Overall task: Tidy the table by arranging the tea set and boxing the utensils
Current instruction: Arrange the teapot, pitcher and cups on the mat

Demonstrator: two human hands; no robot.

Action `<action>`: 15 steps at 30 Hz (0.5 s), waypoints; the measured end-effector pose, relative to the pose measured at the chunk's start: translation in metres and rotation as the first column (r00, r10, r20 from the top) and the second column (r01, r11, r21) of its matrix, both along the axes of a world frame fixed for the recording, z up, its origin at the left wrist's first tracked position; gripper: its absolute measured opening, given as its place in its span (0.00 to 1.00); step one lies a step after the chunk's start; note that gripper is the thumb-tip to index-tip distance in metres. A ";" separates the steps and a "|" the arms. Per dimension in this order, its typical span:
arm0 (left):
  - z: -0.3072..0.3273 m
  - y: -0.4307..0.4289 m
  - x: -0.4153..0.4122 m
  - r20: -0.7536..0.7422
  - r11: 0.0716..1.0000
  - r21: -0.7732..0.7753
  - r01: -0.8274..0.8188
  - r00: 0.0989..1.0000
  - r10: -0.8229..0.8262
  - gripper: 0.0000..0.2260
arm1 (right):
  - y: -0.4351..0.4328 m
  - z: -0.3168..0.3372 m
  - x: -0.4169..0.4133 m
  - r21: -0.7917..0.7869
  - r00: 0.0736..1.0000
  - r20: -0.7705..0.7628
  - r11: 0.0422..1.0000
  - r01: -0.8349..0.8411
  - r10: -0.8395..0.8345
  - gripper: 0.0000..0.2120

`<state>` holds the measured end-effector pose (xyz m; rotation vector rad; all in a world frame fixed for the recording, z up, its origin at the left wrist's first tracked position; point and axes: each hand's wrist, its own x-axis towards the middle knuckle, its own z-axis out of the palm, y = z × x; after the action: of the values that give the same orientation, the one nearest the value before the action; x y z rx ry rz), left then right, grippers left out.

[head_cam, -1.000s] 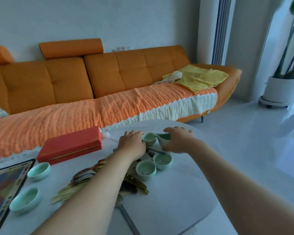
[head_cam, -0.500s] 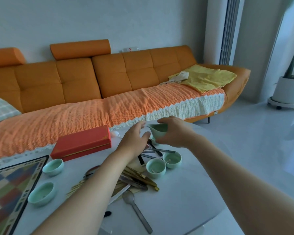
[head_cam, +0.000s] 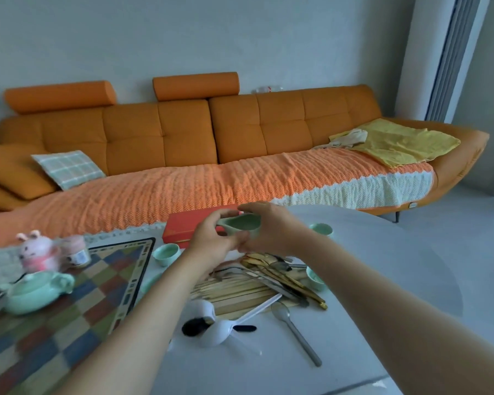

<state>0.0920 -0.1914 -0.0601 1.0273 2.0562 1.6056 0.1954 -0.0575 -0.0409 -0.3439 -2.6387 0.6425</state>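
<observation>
Closest to us on the white worktop (head_cam: pixel 368 280) there's a grey spoon (head_cam: pixel 295 332) and a messy pile of utensils (head_cam: pixel 268 283). Just past that, our left hand (head_cam: pixel 211 240) and right hand (head_cam: pixel 268 229) both pinch the little green pitcher (head_cam: pixel 240 225), lifted above the worktop. Red box (head_cam: pixel 180 232) sits behind, then the orange sofa (head_cam: pixel 211 138).

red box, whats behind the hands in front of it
The red box lies on the table behind both hands, left and right, which hold a green pitcher together. They cover its middle and right end, so nothing there shows.
</observation>
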 end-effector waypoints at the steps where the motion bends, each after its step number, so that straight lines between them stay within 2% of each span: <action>1: -0.001 -0.014 -0.006 -0.002 1.000 -0.002 -0.024 1.000 0.024 0.18 | -0.010 0.000 -0.008 0.005 1.000 0.012 1.000 -0.020 0.019 0.39; 4: -0.003 -0.059 -0.021 -0.021 0.995 -0.014 -0.102 0.995 0.102 0.20 | -0.041 -0.002 -0.030 0.001 0.996 0.035 0.997 -0.080 0.080 0.42; 9: -0.009 -0.131 -0.046 -0.028 0.976 -0.030 -0.216 0.976 0.215 0.19 | -0.098 -0.008 -0.067 -0.050 0.979 0.066 0.981 -0.189 0.192 0.38; 15: -0.017 -0.200 -0.080 -0.091 0.950 -0.113 -0.290 0.955 0.281 0.18 | -0.164 -0.020 -0.119 0.005 0.942 0.156 0.954 -0.300 0.296 0.36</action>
<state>0.0124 -0.3915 -0.0766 0.7838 2.4137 1.5636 0.0766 -0.2218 -0.0606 0.0203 -2.8739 0.6945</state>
